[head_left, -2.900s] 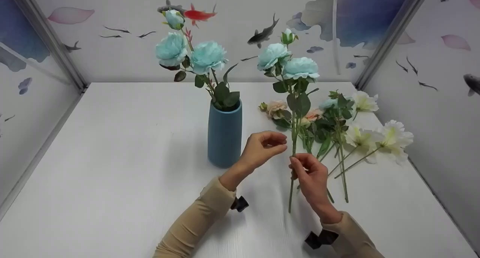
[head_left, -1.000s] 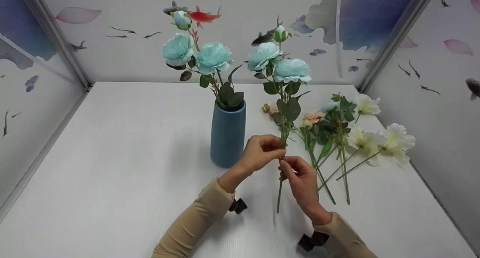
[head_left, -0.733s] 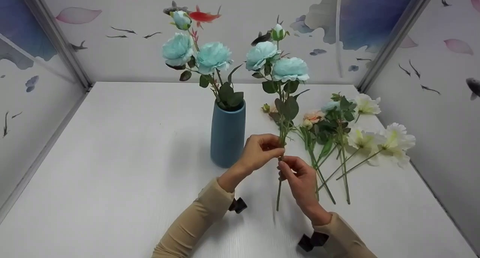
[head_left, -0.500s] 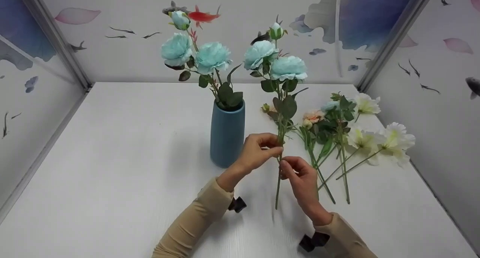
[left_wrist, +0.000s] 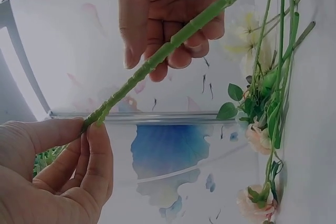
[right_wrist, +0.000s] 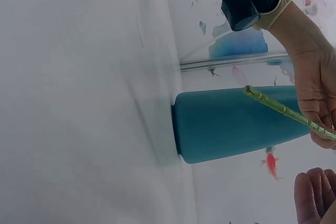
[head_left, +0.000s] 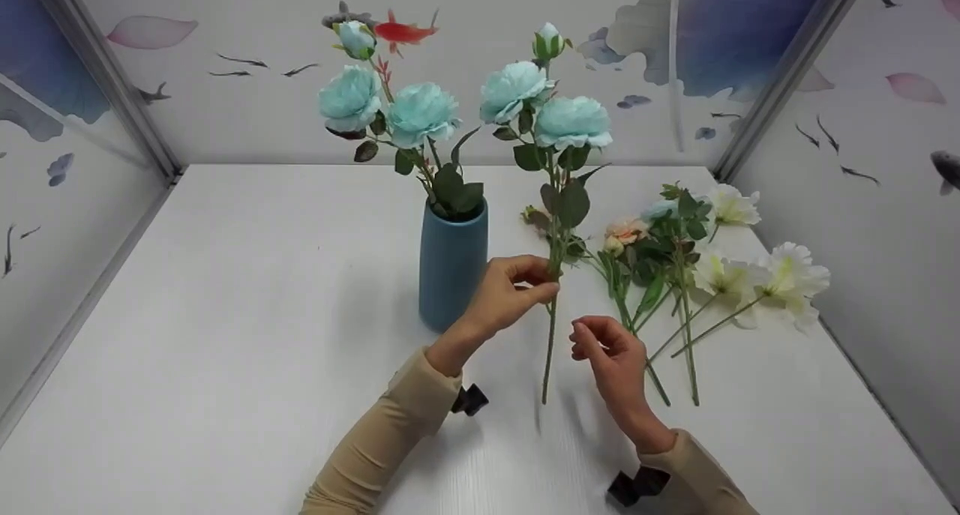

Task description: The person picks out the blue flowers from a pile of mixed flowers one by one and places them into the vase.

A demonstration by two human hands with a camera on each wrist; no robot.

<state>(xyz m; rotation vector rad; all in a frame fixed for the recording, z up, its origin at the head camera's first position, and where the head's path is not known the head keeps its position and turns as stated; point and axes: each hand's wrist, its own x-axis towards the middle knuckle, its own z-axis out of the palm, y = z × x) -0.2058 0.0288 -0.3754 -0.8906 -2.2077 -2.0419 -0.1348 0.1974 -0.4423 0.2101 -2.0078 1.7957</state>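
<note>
My left hand (head_left: 510,296) pinches the green stem of an artificial light-blue rose spray (head_left: 574,123) between thumb and fingers. The spray stands upright, with two full blooms and a bud on top. In the left wrist view the bare lower stem (left_wrist: 170,45) runs across in front of my right hand (left_wrist: 173,17). That right hand (head_left: 619,369) holds nothing; its fingers are loosely bent, just right of the stem. To the left stands a blue vase (head_left: 452,275) with a similar blue rose spray (head_left: 424,115) in it. The stem end (right_wrist: 252,93) overlaps the vase in the right wrist view.
On the white table (head_left: 225,350), to the right, lie more artificial flowers: peach roses (head_left: 626,232), a leafy blue-flowered stem (head_left: 682,223) and white blooms (head_left: 791,271). Printed wall panels (head_left: 465,73) enclose the table at the back and sides.
My left hand has come to grip the stem and lifted the spray slightly up and left. My right hand has let go of the stem and moved a little to the right.
</note>
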